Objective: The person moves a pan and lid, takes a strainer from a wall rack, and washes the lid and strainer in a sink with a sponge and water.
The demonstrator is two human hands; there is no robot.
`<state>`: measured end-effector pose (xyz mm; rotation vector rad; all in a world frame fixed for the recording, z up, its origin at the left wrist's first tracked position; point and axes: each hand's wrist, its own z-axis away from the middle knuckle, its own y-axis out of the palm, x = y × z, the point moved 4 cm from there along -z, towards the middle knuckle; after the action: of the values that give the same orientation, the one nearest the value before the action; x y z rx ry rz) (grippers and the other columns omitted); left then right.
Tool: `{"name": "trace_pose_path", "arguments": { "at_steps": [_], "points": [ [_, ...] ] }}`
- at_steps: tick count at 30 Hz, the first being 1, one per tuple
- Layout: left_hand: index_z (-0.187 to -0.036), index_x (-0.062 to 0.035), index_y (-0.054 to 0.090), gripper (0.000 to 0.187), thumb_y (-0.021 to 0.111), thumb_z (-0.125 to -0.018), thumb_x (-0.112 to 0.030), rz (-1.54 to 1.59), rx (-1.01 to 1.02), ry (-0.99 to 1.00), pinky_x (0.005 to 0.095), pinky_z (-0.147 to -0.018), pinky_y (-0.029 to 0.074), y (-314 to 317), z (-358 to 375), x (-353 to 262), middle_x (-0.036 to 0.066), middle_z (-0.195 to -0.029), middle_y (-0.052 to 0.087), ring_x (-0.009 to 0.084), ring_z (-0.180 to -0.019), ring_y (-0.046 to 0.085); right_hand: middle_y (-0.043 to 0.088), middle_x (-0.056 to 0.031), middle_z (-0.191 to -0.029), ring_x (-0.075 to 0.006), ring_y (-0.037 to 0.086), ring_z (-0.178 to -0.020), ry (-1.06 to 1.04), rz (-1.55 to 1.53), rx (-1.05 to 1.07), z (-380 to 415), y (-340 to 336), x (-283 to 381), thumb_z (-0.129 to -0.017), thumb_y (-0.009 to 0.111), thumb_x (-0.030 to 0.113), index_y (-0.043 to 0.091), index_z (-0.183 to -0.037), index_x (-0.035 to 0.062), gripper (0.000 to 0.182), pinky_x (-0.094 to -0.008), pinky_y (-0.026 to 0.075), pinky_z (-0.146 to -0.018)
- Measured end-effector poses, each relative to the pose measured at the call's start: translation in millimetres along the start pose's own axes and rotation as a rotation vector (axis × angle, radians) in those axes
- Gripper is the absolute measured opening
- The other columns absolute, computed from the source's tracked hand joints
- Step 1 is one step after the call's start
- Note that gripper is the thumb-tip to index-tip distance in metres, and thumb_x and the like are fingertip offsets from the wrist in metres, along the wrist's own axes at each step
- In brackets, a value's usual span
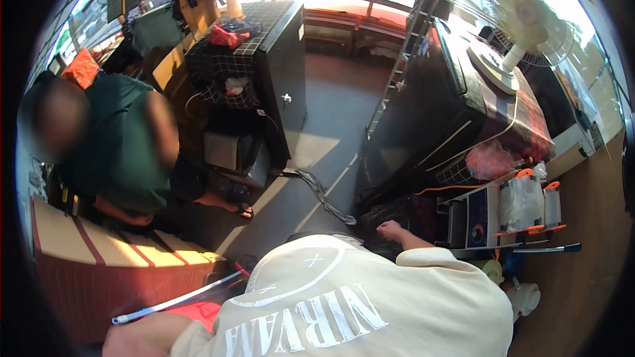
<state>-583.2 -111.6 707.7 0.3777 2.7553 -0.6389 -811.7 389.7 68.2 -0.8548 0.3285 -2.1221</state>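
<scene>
My right hand is stretched out past the hem of my beige printed shirt, low over the dark floor area beside the black cabinet. Its fingers look curled together, and I see nothing in them. My left hand does not show; only bare skin at the lower left edge and a bit of red cloth appear there. A pole with a white end lies slantwise beside that cloth.
At left a person in a dark green shirt bends over near a red-and-tan counter. Cables cross the floor. A black cabinet carries a fan; a ladder leans there. Plastic rolls stand at right. Another person is behind.
</scene>
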Motion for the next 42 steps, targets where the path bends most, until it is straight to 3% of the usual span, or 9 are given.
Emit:
{"name": "trace_pose_path", "arguments": {
  "at_steps": [3,7,8,12,15,21,29,36,42],
  "points": [
    [-0.058,-0.0027,0.06,0.011,0.064,-0.068,-0.005,-0.157,-0.444,-0.973,0.029,-0.053,0.046,-5.9,140.0,82.1,0.005,-0.063,0.064,0.0175,-0.055,0.06,0.067,-0.0037,-0.076,-0.0136,0.061,-0.063,-0.06,-0.121,-0.081,-19.6,27.3,-59.1,-0.084,0.065,0.027,0.074,-0.094,0.0068,0.024,-0.0279,0.05,-0.059],
    [-0.078,-0.0026,0.072,0.028,0.067,-0.076,-0.03,-0.46,0.378,-2.282,0.0319,-0.064,0.051,52.1,370.2,148.5,0.014,-0.075,0.069,0.0167,-0.068,0.066,0.07,-0.0061,-0.081,-0.0128,0.064,-0.071,-0.232,0.097,-0.003,-29.8,45.9,-67.1,-0.083,0.07,0.031,0.075,-0.092,0.0058,0.027,-0.0289,0.051,-0.064],
    [-0.089,-0.0038,0.073,0.035,0.066,-0.081,-0.037,-0.685,0.982,-2.123,0.0364,-0.074,0.052,84.8,452.5,153.8,0.015,-0.09,0.07,0.0202,-0.077,0.067,0.071,-0.006,-0.084,-0.0115,0.064,-0.075,-0.481,0.132,0.029,-43.6,51.6,-69.8,-0.083,0.07,0.033,0.074,-0.094,0.0056,0.03,-0.0294,0.051,-0.068],
    [-0.086,-0.0055,0.071,0.032,0.064,-0.083,-0.037,-0.338,0.88,-2.207,0.0382,-0.071,0.051,116.9,541.5,224.5,0.014,-0.086,0.069,0.0226,-0.077,0.066,0.07,-0.0063,-0.087,-0.0162,0.063,-0.071,-0.388,0.424,0.298,-60.6,31.5,6.2,-0.088,0.065,0.034,0.073,-0.093,0.0048,0.031,-0.0303,0.05,-0.067],
    [-0.084,-0.0067,0.069,0.031,0.063,-0.084,-0.037,-0.237,0.984,-1.987,0.0395,-0.069,0.051,74.7,540.9,334.4,0.013,-0.083,0.068,0.0243,-0.076,0.066,0.069,-0.006,-0.082,-0.0186,0.062,-0.074,-0.058,-0.106,0.427,-122.4,8.9,46.9,-0.089,0.064,0.032,0.072,-0.093,0.0047,0.029,-0.0319,0.049,-0.065],
    [-0.08,-0.0092,0.066,0.029,0.06,-0.087,-0.037,0.528,1.422,-0.489,0.0422,-0.064,0.05,-61.5,463.5,539.8,0.011,-0.076,0.066,0.0278,-0.075,0.065,0.067,-0.0061,-0.095,-0.0195,0.063,-0.082,0.088,0.029,0.258,-209.3,-81.3,210.4,-0.091,0.061,0.028,0.066,-0.107,0.0049,0.029,-0.0323,0.051,-0.066],
    [-0.093,-0.007,0.068,0.032,0.061,-0.088,-0.038,-0.322,0.574,-1.912,0.0443,-0.068,0.051,-53.8,513.5,559.6,0.016,-0.086,0.068,0.0316,-0.075,0.065,0.066,-0.0075,-0.098,-0.0186,0.064,-0.082,-0.131,-0.237,0.247,-325.4,-175.3,335.1,-0.091,0.06,0.024,0.061,-0.112,0.0058,0.028,-0.0306,0.053,-0.066],
    [-0.095,-0.0074,0.067,0.033,0.059,-0.088,-0.039,-0.206,0.477,-1.996,0.046,-0.071,0.05,-2.2,533.1,540.3,0.017,-0.089,0.068,0.0328,-0.078,0.064,0.067,-0.0075,-0.093,-0.0196,0.063,-0.075,-0.016,-0.099,0.381,-341.3,-157.3,344.7,-0.091,0.06,0.026,0.061,-0.11,0.0041,0.029,-0.0317,0.051,-0.059],
    [-0.098,-0.0077,0.067,0.034,0.058,-0.089,-0.039,-0.171,0.399,-2.024,0.0474,-0.072,0.05,22.4,545.1,515.2,0.017,-0.091,0.067,0.0338,-0.08,0.064,0.066,-0.0067,-0.101,-0.0199,0.063,-0.081,-0.438,0.5,0.595,-380.2,-121.4,334.3,-0.092,0.058,0.026,0.06,-0.114,0.0066,0.03,-0.0331,0.051,-0.063]
  ]
}}
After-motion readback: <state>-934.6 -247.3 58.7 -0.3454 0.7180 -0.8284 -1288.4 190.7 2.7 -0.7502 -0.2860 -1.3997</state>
